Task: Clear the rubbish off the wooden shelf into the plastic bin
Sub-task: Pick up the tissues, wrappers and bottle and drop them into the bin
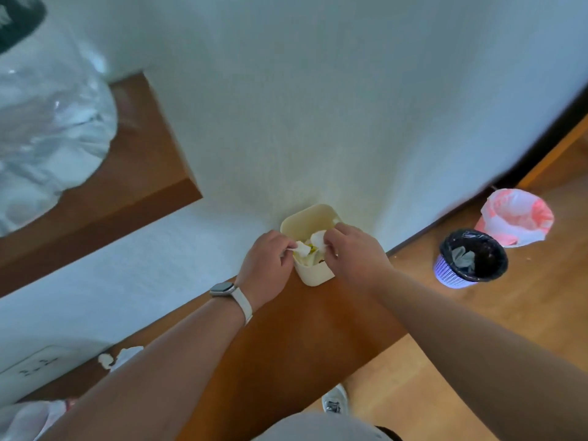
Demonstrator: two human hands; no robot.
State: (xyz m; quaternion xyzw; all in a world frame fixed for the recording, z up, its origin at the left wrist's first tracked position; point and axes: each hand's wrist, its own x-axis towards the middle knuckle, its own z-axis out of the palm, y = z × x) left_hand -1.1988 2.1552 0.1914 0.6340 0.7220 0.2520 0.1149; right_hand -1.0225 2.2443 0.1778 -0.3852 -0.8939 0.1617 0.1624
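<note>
Left hand (265,261), right hand (351,251): each grip pinching tissue (302,248) over paper-filled cream bin (313,276).

no text, label, brand, number or sign can be read anywhere here. the small cream bin (313,275) on the wooden shelf (286,329) has plain walls. the watch (222,288) on the left wrist shows a blank face. the pink and white bag (517,218) on the floor carries only blurred colour patches, no letters that can be made out.
</note>
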